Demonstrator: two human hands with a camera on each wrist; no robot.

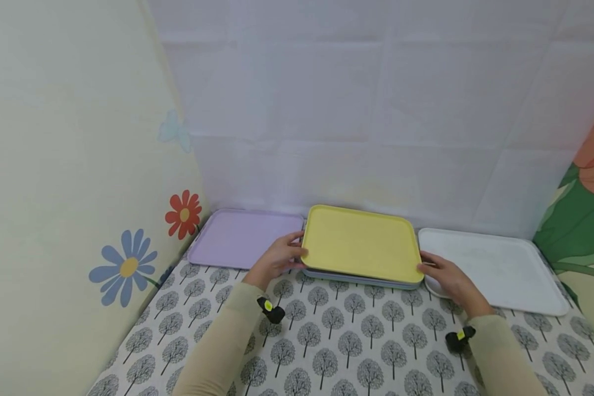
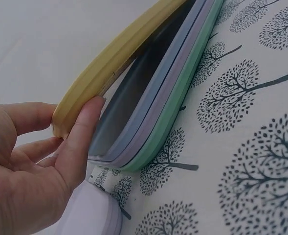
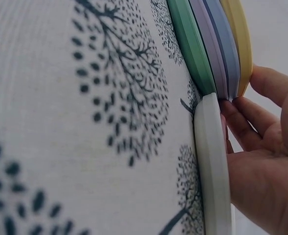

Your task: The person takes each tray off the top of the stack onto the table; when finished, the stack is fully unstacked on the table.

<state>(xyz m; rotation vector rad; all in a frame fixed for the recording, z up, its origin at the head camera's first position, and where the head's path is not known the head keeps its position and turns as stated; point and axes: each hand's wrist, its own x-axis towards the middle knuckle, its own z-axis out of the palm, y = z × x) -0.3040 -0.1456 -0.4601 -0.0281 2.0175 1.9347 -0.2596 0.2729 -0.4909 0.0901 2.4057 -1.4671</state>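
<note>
Yellow tray (image 1: 361,242) sits at centre of the tree-printed tabletop (image 1: 326,357), topmost of a small stack, held by both hands. Below it, in order down: blue tray (image 3: 231,58), purple tray (image 3: 212,54), green tray (image 3: 191,44). Left hand (image 1: 277,256) pinches the yellow tray at its left end, which stands clear of the blue rim with a dark wedge of gap under it. Right hand (image 1: 447,278) pinches the opposite end, thumb on the yellow rim, other fingertips low by the blue and purple edges; gap there very slight or none, so the yellow tray is tilted. Lilac tray (image 1: 247,236) flat to the left; white tray (image 1: 495,269) flat to the right, its near-left corner under the right hand. Step in hand, by my reading: parting the yellow tray from the stack, or laying it on; one moment cannot settle which. If lifting, next move calls for the right end to come up level, fingers under yellow alone, lest the blue tray be dragged along.
</note>
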